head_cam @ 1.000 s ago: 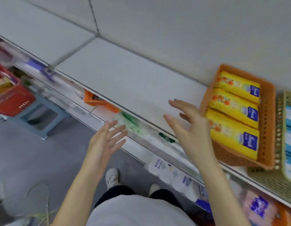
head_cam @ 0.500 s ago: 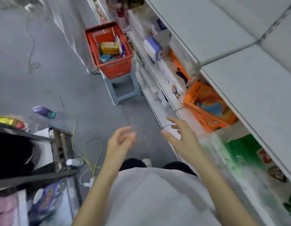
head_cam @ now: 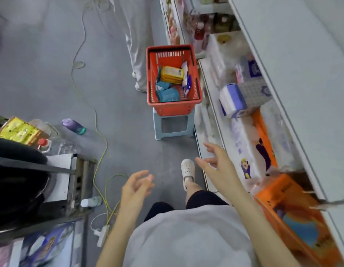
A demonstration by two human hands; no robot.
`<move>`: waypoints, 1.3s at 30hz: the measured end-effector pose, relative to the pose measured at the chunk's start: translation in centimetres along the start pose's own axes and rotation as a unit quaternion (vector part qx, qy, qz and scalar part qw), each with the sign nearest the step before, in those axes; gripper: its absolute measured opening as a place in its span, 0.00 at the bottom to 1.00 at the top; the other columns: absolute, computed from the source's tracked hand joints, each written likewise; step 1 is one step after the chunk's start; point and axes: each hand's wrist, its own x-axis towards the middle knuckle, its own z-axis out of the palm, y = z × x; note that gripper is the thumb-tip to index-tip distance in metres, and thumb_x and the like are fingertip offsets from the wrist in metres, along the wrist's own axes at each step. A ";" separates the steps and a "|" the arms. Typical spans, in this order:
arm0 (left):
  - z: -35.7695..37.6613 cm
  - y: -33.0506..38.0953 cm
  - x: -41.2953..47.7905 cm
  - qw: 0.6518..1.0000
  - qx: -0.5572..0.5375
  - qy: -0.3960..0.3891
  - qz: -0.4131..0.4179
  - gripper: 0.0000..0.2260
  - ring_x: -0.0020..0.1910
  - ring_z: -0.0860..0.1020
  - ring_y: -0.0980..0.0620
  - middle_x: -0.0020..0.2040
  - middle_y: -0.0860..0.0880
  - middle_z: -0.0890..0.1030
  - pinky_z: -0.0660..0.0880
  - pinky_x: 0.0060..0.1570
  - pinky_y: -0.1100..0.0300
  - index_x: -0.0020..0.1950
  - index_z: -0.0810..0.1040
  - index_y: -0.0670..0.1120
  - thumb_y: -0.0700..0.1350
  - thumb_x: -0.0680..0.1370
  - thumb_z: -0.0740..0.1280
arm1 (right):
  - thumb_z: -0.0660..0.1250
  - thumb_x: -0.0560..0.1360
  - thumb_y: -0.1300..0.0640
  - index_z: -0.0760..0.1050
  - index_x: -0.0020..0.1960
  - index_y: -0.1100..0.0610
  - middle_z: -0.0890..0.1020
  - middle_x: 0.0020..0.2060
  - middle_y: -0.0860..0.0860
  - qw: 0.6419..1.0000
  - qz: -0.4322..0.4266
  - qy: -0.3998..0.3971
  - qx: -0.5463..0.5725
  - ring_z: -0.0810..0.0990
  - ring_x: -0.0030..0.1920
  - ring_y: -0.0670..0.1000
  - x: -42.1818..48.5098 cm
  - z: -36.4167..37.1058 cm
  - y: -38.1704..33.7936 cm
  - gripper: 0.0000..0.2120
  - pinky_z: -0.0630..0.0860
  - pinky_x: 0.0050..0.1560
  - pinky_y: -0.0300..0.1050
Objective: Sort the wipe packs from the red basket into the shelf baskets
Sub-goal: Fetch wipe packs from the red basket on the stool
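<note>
Both hands are empty, fingers loosely spread: left hand, right hand. The red basket stands at twelve o'clock on a stool, well apart. Step closer first, then take the yellow wipe packs lying on top.

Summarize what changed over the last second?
View swung from the shelf's orange basket of yellow packs down the aisle to the red basket on its stool. Left hand and right hand stayed open and empty; nothing grasped or released.
</note>
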 end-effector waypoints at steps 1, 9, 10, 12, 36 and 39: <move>0.8 1.0 1.8 1.000 -0.004 0.010 -0.002 0.07 0.50 0.82 0.48 0.51 0.43 0.82 0.77 0.48 0.60 0.55 0.78 0.46 0.42 0.78 0.66 | 0.68 0.75 0.51 0.67 0.65 0.42 0.71 0.60 0.42 1.000 -0.005 -0.004 -0.007 0.77 0.52 0.40 2.6 -0.4 -0.6 0.21 0.72 0.56 0.37; 6.5 13.2 16.0 0.999 -0.024 0.041 0.009 0.05 0.46 0.82 0.54 0.49 0.47 0.83 0.77 0.54 0.57 0.52 0.78 0.50 0.43 0.79 0.65 | 0.67 0.76 0.53 0.68 0.63 0.43 0.71 0.57 0.44 0.997 -0.018 -0.042 -0.059 0.76 0.44 0.34 22.7 -3.6 -5.9 0.18 0.70 0.42 0.25; 7.0 14.1 17.8 0.998 -0.030 0.046 0.012 0.05 0.46 0.82 0.55 0.48 0.48 0.83 0.77 0.53 0.58 0.53 0.78 0.50 0.43 0.79 0.65 | 0.67 0.76 0.53 0.68 0.63 0.44 0.72 0.56 0.44 0.997 -0.013 -0.045 -0.066 0.76 0.43 0.34 25.0 -3.5 -6.0 0.18 0.70 0.40 0.23; 7.7 15.1 21.6 0.998 -0.046 0.052 -0.002 0.05 0.45 0.82 0.55 0.47 0.50 0.82 0.78 0.50 0.61 0.53 0.78 0.50 0.44 0.79 0.65 | 0.67 0.75 0.54 0.69 0.64 0.47 0.72 0.56 0.45 0.995 0.005 -0.056 -0.082 0.76 0.43 0.35 29.6 -2.5 -5.5 0.19 0.68 0.38 0.21; 18.4 5.0 65.9 0.952 0.151 0.006 -0.267 0.27 0.69 0.70 0.45 0.70 0.48 0.71 0.66 0.67 0.53 0.73 0.64 0.48 0.56 0.77 0.65 | 0.72 0.72 0.59 0.70 0.64 0.57 0.78 0.53 0.48 0.970 0.224 -0.076 0.048 0.78 0.49 0.43 64.9 16.7 15.3 0.23 0.77 0.42 0.30; 19.1 4.3 66.5 0.960 0.122 0.025 -0.250 0.25 0.66 0.73 0.47 0.68 0.48 0.73 0.69 0.63 0.57 0.71 0.66 0.48 0.55 0.77 0.67 | 0.73 0.70 0.60 0.70 0.62 0.55 0.77 0.50 0.45 0.975 0.210 -0.055 0.053 0.78 0.48 0.41 65.8 17.7 16.3 0.23 0.76 0.38 0.29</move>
